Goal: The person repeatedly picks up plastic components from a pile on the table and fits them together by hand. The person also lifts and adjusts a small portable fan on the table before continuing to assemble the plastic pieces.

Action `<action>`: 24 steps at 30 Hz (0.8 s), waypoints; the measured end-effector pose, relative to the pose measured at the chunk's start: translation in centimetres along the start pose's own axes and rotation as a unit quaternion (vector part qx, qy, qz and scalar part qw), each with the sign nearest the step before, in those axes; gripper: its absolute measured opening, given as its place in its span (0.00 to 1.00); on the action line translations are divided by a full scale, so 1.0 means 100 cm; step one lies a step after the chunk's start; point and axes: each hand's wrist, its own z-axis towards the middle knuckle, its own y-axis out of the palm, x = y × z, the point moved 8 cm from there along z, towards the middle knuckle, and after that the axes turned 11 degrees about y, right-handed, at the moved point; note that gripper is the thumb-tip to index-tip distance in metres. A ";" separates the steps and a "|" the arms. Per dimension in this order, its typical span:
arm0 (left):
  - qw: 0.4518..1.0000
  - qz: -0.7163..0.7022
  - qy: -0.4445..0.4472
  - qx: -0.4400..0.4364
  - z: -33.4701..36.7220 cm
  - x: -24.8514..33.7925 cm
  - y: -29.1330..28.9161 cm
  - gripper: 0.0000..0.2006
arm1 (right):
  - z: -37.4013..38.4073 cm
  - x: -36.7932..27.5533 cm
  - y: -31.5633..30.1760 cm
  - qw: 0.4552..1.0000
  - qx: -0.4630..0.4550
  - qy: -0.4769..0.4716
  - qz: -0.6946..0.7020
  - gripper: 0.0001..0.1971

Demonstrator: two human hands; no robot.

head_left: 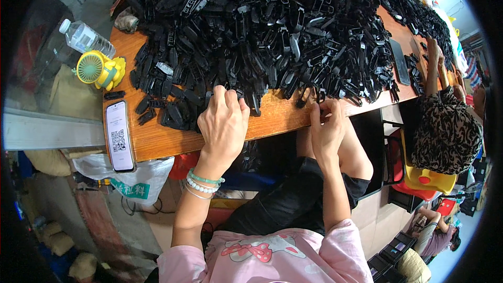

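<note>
A great heap of small black plastic pieces, some with silvery faces and some like open frames, covers most of the wooden table. My left hand is at the heap's near edge with its fingers curled down and closed; whatever is in them is hidden behind the knuckles. To the right, above the table's front edge, my right hand pinches a small dark piece between thumb and fingers, mostly covered by the fingertips. Loose black pieces lie just left of my left hand.
On the table's left stand a yellow toy-shaped fan and a phone with a lit screen; a clear plastic bottle is behind them. A dark flat slab lies at right. Beyond it another person sits on a yellow-and-red chair.
</note>
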 end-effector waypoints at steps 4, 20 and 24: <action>0.987 -0.047 0.003 0.151 -0.009 -0.002 -0.021 0.09 | -0.008 0.016 -0.005 0.995 0.005 0.053 0.086 0.09; 0.765 -0.612 -0.201 -0.022 -0.068 0.005 -0.001 0.13 | -0.066 -0.081 0.013 0.901 -0.317 -0.110 0.275 0.21; 0.892 -0.444 -0.086 -0.015 -0.058 0.003 -0.026 0.13 | -0.071 -0.081 0.017 0.892 -0.349 -0.117 0.261 0.23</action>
